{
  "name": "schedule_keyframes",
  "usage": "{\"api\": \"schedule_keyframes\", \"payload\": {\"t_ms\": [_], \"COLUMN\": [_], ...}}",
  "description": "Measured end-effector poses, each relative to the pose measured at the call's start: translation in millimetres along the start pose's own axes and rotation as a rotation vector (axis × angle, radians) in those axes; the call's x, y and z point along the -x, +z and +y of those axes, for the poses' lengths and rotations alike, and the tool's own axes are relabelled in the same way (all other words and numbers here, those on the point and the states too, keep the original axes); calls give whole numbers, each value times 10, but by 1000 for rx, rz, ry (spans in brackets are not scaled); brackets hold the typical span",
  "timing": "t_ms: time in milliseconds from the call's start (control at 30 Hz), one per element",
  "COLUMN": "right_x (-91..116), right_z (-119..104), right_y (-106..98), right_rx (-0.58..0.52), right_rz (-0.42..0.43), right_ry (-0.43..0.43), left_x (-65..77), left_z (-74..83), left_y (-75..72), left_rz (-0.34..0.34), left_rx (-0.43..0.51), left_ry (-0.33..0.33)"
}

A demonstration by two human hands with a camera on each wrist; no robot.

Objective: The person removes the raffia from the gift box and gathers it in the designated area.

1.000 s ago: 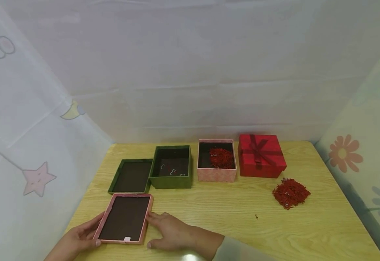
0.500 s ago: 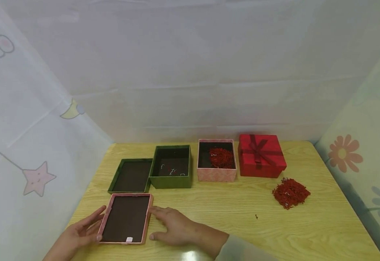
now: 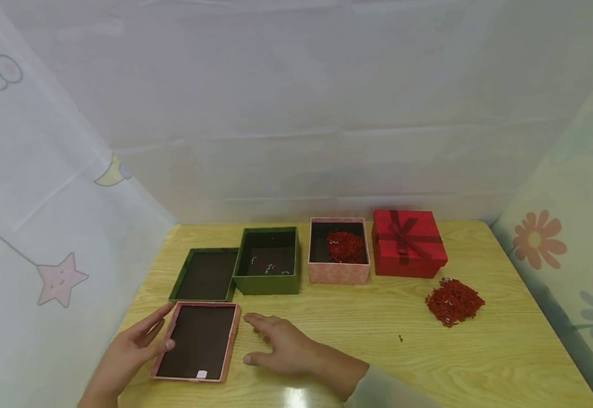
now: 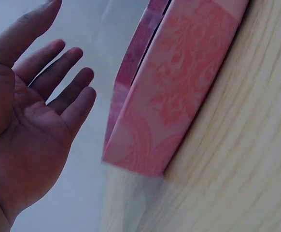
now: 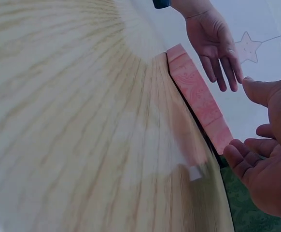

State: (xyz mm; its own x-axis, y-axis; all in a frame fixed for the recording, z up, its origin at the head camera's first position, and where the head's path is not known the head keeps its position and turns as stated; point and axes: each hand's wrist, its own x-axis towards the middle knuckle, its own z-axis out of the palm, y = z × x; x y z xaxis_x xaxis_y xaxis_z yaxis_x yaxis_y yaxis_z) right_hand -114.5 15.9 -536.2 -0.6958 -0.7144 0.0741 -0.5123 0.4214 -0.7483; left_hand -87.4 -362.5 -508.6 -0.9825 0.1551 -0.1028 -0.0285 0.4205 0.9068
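Head view: on the wooden tabletop (image 3: 347, 328), at the near left, a pink lid (image 3: 194, 340), flat, dark inside up, with a small white patch (image 3: 201, 374) by its near edge. On its left, a left hand (image 3: 130, 351) with loose fingers, gripping nothing; in the left wrist view, a gap between fingers and lid. On its right, just beside it, a right hand (image 3: 286, 345), also loose and gripping nothing. Just behind, a green lid (image 3: 207, 275), inside up. Next to that, an open green box (image 3: 267, 284). Farther right, an open pink box (image 3: 339, 274) with red shreds (image 3: 346, 247) inside, then a red box (image 3: 418, 266) with a bow (image 3: 403, 233). Near its front, a red pile (image 3: 454, 302).
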Motion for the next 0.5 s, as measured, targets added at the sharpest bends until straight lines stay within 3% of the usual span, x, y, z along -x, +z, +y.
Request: {"api": "schedule_keyframes", "payload": {"t_ms": [100, 200, 500], "right_x": [32, 66, 208], "right_z": [40, 89, 192], "right_y": [-48, -100, -300], "right_rx": [-34, -46, -114], "right_rz": [7, 25, 84], "right_ry": [15, 25, 83], "left_x": [-89, -176, -394], "left_z": [33, 65, 253], "left_y": [95, 185, 446], "left_rz": [34, 61, 93], "left_rx": [69, 79, 9], "left_ry": [63, 105, 94]}}
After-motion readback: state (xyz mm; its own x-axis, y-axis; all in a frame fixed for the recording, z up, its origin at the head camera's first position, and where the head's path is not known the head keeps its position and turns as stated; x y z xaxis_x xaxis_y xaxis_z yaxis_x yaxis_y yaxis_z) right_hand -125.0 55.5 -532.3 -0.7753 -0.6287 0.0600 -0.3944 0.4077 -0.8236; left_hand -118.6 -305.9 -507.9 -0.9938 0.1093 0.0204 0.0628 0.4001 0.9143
